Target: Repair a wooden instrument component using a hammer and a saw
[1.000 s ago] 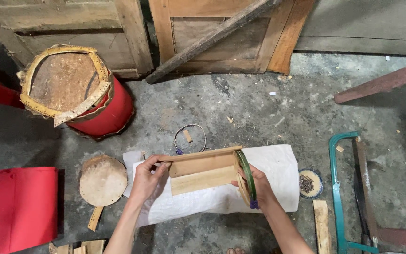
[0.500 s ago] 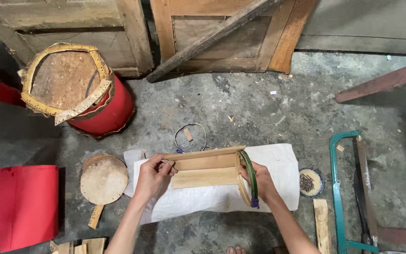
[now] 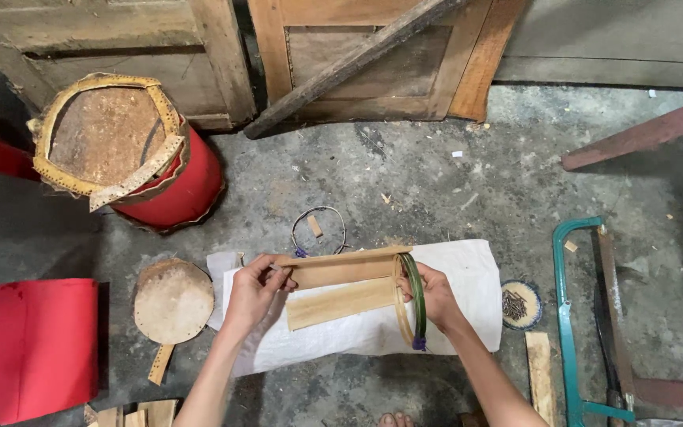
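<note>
1. Head view: thin tan bamboo strips (image 3: 340, 286), two long flat slats held level over white woven sheet (image 3: 468, 273), roughly centre frame.
2. Left hand (image 3: 253, 294): fingers pinched closed on left end of strips, thumb on top.
3. Right hand (image 3: 435, 299): closed around right end of strips, also gripping round hoop with green rim (image 3: 411, 300), hoop standing on edge, purple tie at its bottom.
4. White woven sheet flat on grey concrete floor (image 3: 436, 174), directly under both hands.
5. Small wire ring (image 3: 319, 229) on floor just beyond strips.
6. Round brown disc with short handle (image 3: 173, 302) on floor, touching left edge of sheet.
7. Red cylinder drum with torn tan top (image 3: 124, 158) further left and back; flat red sheet (image 3: 29, 348) at lower left.
8. Small round patterned coaster (image 3: 521, 304) just right of sheet; teal-framed hacksaw (image 3: 567, 316) further right, wood slat (image 3: 539, 375) between them.
9. Worn wooden door panels (image 3: 341, 55) along far edge.
</note>
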